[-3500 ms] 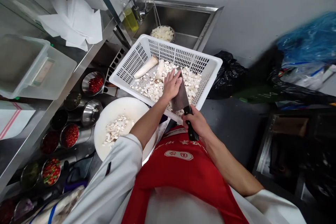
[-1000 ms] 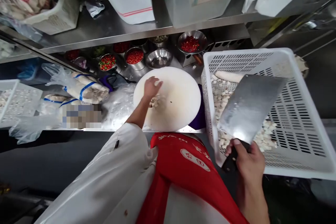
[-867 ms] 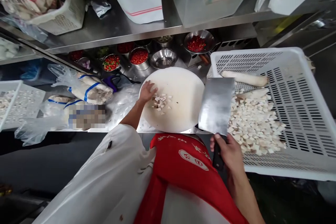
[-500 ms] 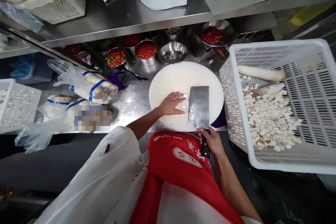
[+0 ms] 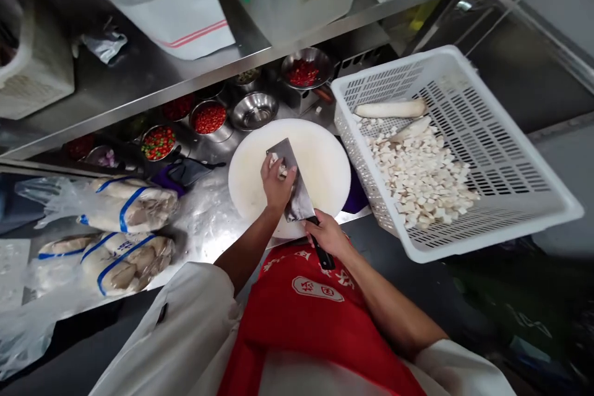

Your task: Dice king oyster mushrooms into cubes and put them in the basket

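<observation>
Gripping the black handle of the cleaver (image 5: 299,195), the right hand (image 5: 328,235) is closed with its fingers wrapped around it, low and just in front of the red apron (image 5: 320,309). The left hand (image 5: 277,189) lies over the blade, fingers curved about a few pale cubes (image 5: 282,171); whether it clasps them or merely presses them against the steel, I cannot tell. Blade and cubes are over the round white board (image 5: 320,161), toward its left half, on the metal surface (image 5: 204,210).

Spilling looks the likeliest trouble. The cubes sit on flat steel with only the fingers beside them, so a tilt of the wrist or a loosened left hand could let them slide off. Over the board that would cost little; past its near or right side, pieces could drop to the dark floor.

Cutting a finger is the graver risk. The left hand reaches across the long left side of the blade, which appears to be the sharp one, and a slip on damp metal or a pull from the right hand could drag it along the skin.

To the right, the white basket (image 5: 464,111), holding a heap of diced pieces (image 5: 424,173) and a whole stalk (image 5: 391,109), seems to jut beyond the near edge. Its support is hidden; weight on that near rim might tip it.
</observation>
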`<action>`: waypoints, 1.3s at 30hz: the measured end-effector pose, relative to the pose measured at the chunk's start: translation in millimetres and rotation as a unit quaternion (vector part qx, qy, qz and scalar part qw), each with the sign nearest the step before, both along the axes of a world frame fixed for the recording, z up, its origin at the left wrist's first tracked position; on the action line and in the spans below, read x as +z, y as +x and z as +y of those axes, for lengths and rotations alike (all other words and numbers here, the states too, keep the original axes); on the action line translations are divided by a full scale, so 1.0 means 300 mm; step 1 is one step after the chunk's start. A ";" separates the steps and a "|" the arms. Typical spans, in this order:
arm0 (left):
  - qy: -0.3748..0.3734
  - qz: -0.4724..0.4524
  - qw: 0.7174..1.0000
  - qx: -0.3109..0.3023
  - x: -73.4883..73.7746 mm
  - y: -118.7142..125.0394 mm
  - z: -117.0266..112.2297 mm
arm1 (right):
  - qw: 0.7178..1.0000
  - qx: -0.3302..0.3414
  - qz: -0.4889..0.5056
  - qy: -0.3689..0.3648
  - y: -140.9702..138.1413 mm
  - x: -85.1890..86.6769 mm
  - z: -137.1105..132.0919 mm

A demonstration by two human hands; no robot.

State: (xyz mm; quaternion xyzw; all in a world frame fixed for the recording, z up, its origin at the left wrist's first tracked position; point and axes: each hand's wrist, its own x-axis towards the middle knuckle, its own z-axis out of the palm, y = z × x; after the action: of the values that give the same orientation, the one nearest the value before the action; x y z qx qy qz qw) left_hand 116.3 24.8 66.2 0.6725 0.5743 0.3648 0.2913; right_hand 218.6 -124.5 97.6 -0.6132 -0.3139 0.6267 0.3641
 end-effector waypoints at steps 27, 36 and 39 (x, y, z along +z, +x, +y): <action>-0.092 0.451 0.797 -0.392 -0.115 1.449 0.500 | 0.895 -0.416 -0.107 -0.119 0.800 0.061 -0.506; -0.337 0.304 0.788 -0.416 0.000 1.437 0.534 | 0.901 -0.405 -0.117 -0.102 0.756 0.021 -0.512; -0.472 0.108 0.766 -0.423 0.126 1.338 0.532 | 0.909 -0.386 -0.126 -0.101 0.762 0.014 -0.519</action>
State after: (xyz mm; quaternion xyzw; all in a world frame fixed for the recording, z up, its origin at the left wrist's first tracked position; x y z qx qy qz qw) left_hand 517.8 184.3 104.1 0.6603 0.3594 -0.1873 0.6323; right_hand 447.2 -280.1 101.9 -0.7936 -0.0315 0.3836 0.4713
